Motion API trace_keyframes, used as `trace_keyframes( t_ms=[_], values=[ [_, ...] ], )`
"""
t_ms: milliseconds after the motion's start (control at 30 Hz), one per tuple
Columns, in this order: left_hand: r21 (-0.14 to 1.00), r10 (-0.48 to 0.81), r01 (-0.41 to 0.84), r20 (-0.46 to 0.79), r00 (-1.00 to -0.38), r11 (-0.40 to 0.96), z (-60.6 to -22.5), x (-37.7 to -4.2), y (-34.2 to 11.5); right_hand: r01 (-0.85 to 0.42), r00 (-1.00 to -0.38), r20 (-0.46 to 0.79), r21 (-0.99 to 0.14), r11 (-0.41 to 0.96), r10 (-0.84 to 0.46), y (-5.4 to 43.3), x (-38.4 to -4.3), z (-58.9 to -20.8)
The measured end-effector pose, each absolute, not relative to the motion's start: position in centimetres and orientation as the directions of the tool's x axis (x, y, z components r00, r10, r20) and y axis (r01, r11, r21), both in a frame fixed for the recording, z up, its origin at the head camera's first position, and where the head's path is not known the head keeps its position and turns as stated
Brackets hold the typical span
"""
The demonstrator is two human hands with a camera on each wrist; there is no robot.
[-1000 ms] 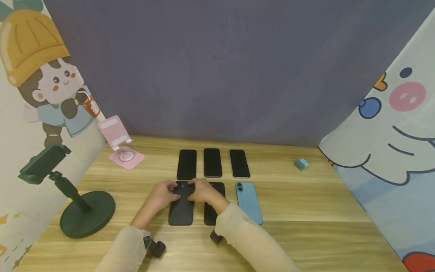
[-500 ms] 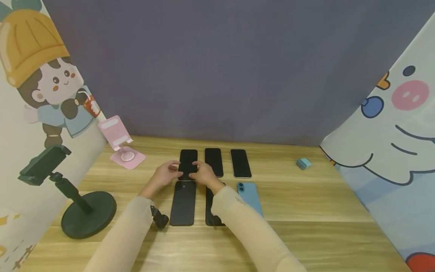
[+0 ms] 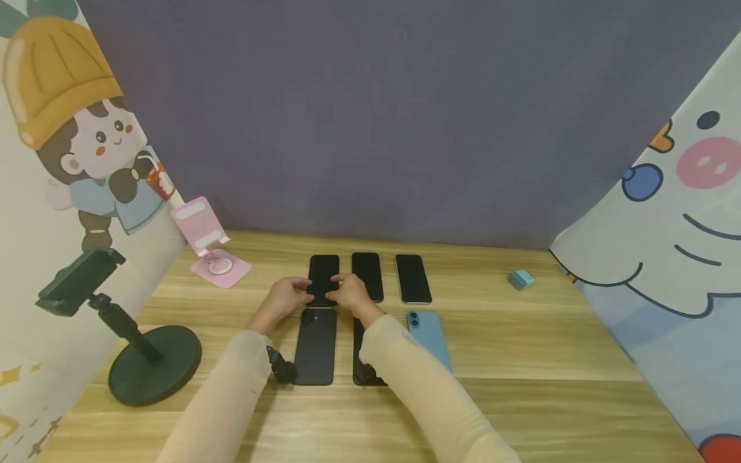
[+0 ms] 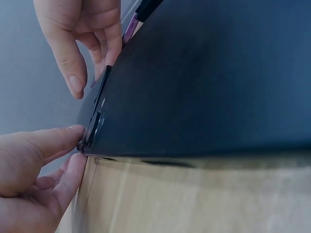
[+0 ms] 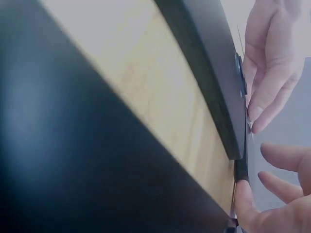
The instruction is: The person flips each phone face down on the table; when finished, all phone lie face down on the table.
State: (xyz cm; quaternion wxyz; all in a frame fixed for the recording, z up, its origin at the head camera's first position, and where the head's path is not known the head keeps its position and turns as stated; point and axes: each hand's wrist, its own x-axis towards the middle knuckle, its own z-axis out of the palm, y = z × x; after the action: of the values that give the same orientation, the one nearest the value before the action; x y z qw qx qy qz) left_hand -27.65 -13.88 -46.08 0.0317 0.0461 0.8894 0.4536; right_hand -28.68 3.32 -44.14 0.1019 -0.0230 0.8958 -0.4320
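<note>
My left hand (image 3: 285, 294) is at the left edge of a black smartphone (image 3: 323, 267) lying screen up in the back row, index finger and thumb extended and apart. At that phone's right edge is my right hand (image 3: 352, 294), fingertips over its border. In the right wrist view, the right thumb (image 5: 245, 201) touches a dark edge while the other fingers stand off it. Just in front lies a dark grey smartphone (image 3: 316, 350), camera side up, which fills much of the left wrist view (image 4: 204, 87). My right forearm partly covers another black smartphone (image 3: 358, 341).
Two more black smartphones, one in the middle (image 3: 367, 273) and one at right (image 3: 413, 278), complete the back row. A blue smartphone (image 3: 429, 331) lies front right. At left stand a pink phone stand (image 3: 228, 273) and a dark green stand (image 3: 153, 379). A small teal block (image 3: 521, 279) sits right.
Both hands have moved from the dark grey phone's upper end back to the black phone behind it. Over the last half second they have stayed at its sides.
</note>
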Motion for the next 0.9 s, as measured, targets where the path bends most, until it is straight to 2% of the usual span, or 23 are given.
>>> trace_keyframes(
  t_ms=[167, 433, 667, 900],
  values=[
    [0.821, 0.103, 0.037, -0.027, -0.994, 0.569, -46.1, -27.6, -13.8, 0.043, -0.982, -0.147, -0.775, 0.631, -0.114, 3.3, -28.8, -44.3],
    [0.824, 0.093, 0.024, -0.034, -0.995, 0.567, -46.5, -27.7, -13.9, 0.056, -0.981, -0.149, -0.827, 0.56, -0.121, 3.3, -28.9, -44.3],
    [0.808, 0.114, 0.045, -0.028, -0.993, 0.587, -46.3, -28.1, -13.7, 0.117, -0.98, -0.158, -0.949, 0.294, -0.119, 3.8, -29.2, -44.1],
    [0.83, 0.12, 0.058, -0.011, -0.993, 0.554, -46.4, -28.1, -13.2, 0.12, -0.971, -0.135, -0.989, 0.088, -0.197, 4.5, -29.2, -44.0]
  ],
)
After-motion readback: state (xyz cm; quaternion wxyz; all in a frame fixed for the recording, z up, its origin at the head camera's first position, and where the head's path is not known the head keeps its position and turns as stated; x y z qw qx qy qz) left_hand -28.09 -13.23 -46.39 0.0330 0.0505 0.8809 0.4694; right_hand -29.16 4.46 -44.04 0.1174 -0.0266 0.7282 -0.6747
